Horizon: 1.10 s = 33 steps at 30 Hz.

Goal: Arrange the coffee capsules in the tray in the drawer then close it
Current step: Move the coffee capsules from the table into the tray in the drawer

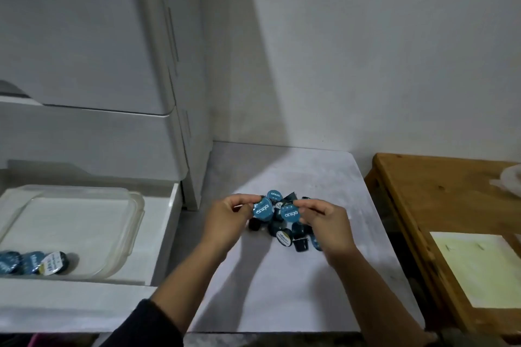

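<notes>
Capsules (pixel 284 229) heaped between hands; left hand (pixel 225 222) and right hand (pixel 328 227) each pinch one.

The word "EXCELSO" is on the blue lids of two coffee capsules (pixel 263 210) held over the tabletop (pixel 296 290). The words on the other lids are too blurry to read.

Teal-blue foil lids with white lettering top the dark-bodied coffee capsules (pixel 282 222) heaped on a pale grey, faintly mottled worktop (pixel 296 290). Three more capsules (pixel 33 262), blue-lidded, one catching a white and yellowish glare, sit in a clear, colourless tray (pixel 124 234) inside a white drawer (pixel 158 248). The cabinet (pixel 84 51) above is white-grey; a honey-brown wooden table (pixel 437 191) carries a pale yellow sheet (pixel 479 267). A dark sleeve (pixel 146 324) edges the frame.
</notes>
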Motion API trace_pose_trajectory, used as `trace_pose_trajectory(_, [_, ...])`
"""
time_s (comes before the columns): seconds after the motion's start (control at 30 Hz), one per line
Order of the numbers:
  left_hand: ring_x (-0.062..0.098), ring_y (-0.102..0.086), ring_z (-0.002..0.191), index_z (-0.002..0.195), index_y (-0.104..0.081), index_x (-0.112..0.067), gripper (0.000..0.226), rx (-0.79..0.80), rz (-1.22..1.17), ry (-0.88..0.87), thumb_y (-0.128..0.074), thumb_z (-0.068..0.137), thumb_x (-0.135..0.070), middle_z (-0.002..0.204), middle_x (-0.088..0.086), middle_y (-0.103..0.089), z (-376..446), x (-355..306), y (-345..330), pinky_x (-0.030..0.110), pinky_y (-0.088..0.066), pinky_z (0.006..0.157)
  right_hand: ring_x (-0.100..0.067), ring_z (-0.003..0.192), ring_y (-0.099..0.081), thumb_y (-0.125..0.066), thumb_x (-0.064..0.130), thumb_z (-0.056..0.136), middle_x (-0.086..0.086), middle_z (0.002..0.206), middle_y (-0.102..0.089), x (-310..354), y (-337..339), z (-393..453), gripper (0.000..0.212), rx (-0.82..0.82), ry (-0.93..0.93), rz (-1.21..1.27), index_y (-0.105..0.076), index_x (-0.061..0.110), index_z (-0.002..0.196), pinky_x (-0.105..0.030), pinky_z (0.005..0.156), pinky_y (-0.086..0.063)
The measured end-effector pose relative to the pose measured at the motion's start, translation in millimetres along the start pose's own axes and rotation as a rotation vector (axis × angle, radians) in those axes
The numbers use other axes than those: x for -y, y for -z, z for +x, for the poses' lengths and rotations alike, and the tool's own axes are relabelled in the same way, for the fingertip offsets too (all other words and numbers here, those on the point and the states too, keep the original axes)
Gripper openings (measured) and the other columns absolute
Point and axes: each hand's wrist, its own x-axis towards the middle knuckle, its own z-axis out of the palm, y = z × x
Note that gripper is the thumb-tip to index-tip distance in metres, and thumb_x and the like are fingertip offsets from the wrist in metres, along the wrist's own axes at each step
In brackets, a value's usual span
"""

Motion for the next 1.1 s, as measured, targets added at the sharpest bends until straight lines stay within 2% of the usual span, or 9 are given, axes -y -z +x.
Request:
trace_pose_trajectory(0.17, [0.006, -0.065, 0.069, 0.078, -0.073, -0.028, 0.029, 0.058, 0.104, -0.145, -0.058, 0.086, -0.004, 0.083, 0.003, -0.075, -8.0, -48.5, 78.8, 0.020, -0.050, 0.074, -0.015, 0.076, -0.069, -0.062, 0.003, 0.082, 0.003, 0.080, -0.075, 54.4, -39.3, -6.7, 0.030, 0.148, 0.128, -0.011, -0.074, 0.028, 0.072, -0.025, 0.074, -0.055])
trace_pose_trajectory(0.23, [0.015, -0.067, 0.078, 0.080, -0.074, -0.025, 0.026, 0.076, 0.155, -0.161, -0.059, 0.086, -0.004, 0.087, 0.007, -0.076, -9.9, -60.7, 118.3, 0.027, -0.051, 0.080, -0.014, 0.074, -0.069, -0.063, 0.005, 0.083, 0.006, 0.079, -0.075, 71.1, -63.4, -10.2, 0.030, 0.241, 0.169, -0.037, -0.074, 0.030, 0.071, -0.024, 0.074, -0.055])
trace_pose_trajectory(0.3, [0.011, -0.070, 0.083, 0.079, -0.075, -0.027, 0.028, 0.103, 0.249, -0.161, -0.059, 0.087, -0.005, 0.086, -0.003, -0.076, -9.3, -63.0, 162.6, 0.024, -0.053, 0.082, -0.008, 0.065, -0.066, -0.062, 0.001, 0.082, 0.011, 0.070, -0.073, 84.8, -92.4, -15.9, 0.034, 0.336, 0.206, -0.067, -0.073, 0.030, 0.069, -0.017, 0.068, -0.053])
trace_pose_trajectory(0.4, [0.007, -0.070, 0.085, 0.078, -0.076, -0.032, 0.026, 0.118, 0.405, -0.122, -0.062, 0.086, -0.010, 0.084, -0.009, -0.076, -6.2, -52.0, 230.1, 0.024, -0.053, 0.083, 0.000, 0.058, -0.062, -0.061, -0.003, 0.083, 0.015, 0.060, -0.070, 98.1, -142.5, -25.8, 0.032, 0.482, 0.216, -0.112, -0.072, 0.025, 0.072, -0.009, 0.060, -0.049])
trace_pose_trajectory(0.47, [0.012, -0.071, 0.088, 0.081, -0.076, -0.028, 0.021, 0.147, 0.460, -0.092, -0.065, 0.084, -0.011, 0.088, -0.006, -0.077, -3.5, -40.5, 268.0, 0.029, -0.054, 0.086, 0.001, 0.059, -0.061, -0.060, -0.001, 0.083, 0.012, 0.066, -0.070, 101.7, -177.7, -31.2, 0.026, 0.570, 0.206, -0.185, -0.073, 0.021, 0.077, -0.008, 0.059, -0.047])
trace_pose_trajectory(0.7, [0.004, -0.069, 0.081, 0.083, -0.076, -0.025, 0.018, 0.367, 0.657, 0.016, -0.068, 0.081, -0.010, 0.082, -0.011, -0.075, 25.5, 7.7, 340.5, 0.014, -0.054, 0.079, 0.004, 0.062, -0.061, -0.062, 0.001, 0.083, 0.007, 0.077, -0.068, 93.1, -288.0, -34.7, 0.017, 0.786, 0.212, -0.487, -0.074, 0.009, 0.092, -0.006, 0.062, -0.047])
trace_pose_trajectory(0.8, [-0.002, -0.064, 0.071, 0.083, -0.076, -0.023, 0.019, 0.442, 0.674, 0.044, -0.066, 0.082, -0.008, 0.069, -0.019, -0.071, 42.0, 24.1, 348.7, 0.009, -0.050, 0.070, -0.001, 0.067, -0.059, -0.063, 0.000, 0.082, -0.003, 0.085, -0.070, 83.6, -314.4, -30.8, 0.017, 0.800, 0.190, -0.588, -0.073, 0.005, 0.094, -0.005, 0.061, -0.045])
trace_pose_trajectory(0.93, [-0.011, -0.057, 0.059, 0.090, -0.075, -0.019, 0.019, 0.530, 0.737, 0.037, -0.063, 0.083, -0.007, 0.057, -0.026, -0.064, 57.5, 35.6, 352.0, 0.002, -0.043, 0.062, -0.002, 0.070, -0.060, -0.064, 0.002, 0.081, 0.000, 0.084, -0.070, 71.3, -332.9, -26.3, 0.016, 0.763, 0.139, -0.675, -0.075, 0.011, 0.090, -0.008, 0.064, -0.047])
trace_pose_trajectory(1.1, [-0.012, -0.054, 0.060, 0.091, -0.075, -0.020, 0.020, 0.663, 0.813, 0.017, -0.063, 0.083, -0.007, 0.066, -0.026, -0.062, 66.6, 47.3, 349.1, 0.006, -0.043, 0.070, 0.000, 0.068, -0.059, -0.063, -0.002, 0.080, -0.002, 0.086, -0.072, 59.9, -348.0, -29.2, 0.018, 0.738, 0.095, -0.730, -0.075, 0.010, 0.087, -0.004, 0.061, -0.047])
